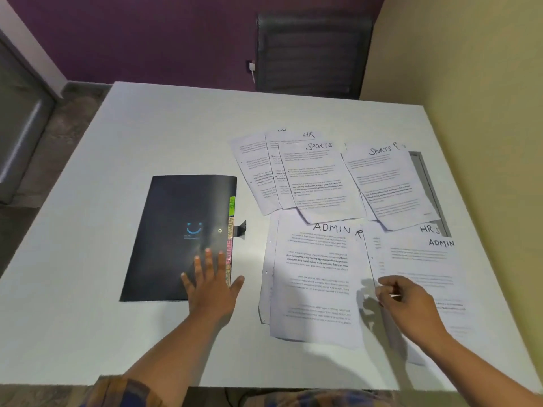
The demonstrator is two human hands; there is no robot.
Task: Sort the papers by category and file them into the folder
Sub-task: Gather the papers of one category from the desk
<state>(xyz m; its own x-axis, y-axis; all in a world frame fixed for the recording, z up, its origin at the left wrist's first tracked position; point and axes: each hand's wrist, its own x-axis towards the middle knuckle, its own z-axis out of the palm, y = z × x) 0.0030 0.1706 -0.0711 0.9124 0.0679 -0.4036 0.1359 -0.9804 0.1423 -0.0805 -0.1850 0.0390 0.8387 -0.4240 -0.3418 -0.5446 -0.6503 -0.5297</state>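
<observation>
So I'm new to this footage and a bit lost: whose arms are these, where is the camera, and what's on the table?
The single picture comes from a camera worn on a person's head, looking down at their own bare hands. The left hand lies flat on a closed dark folder with coloured tabs. The right hand pinches the edge of a sheet marked ADMIN. Loose papers headed SPORTS, HR and ADMIN overlap on the white table.
</observation>
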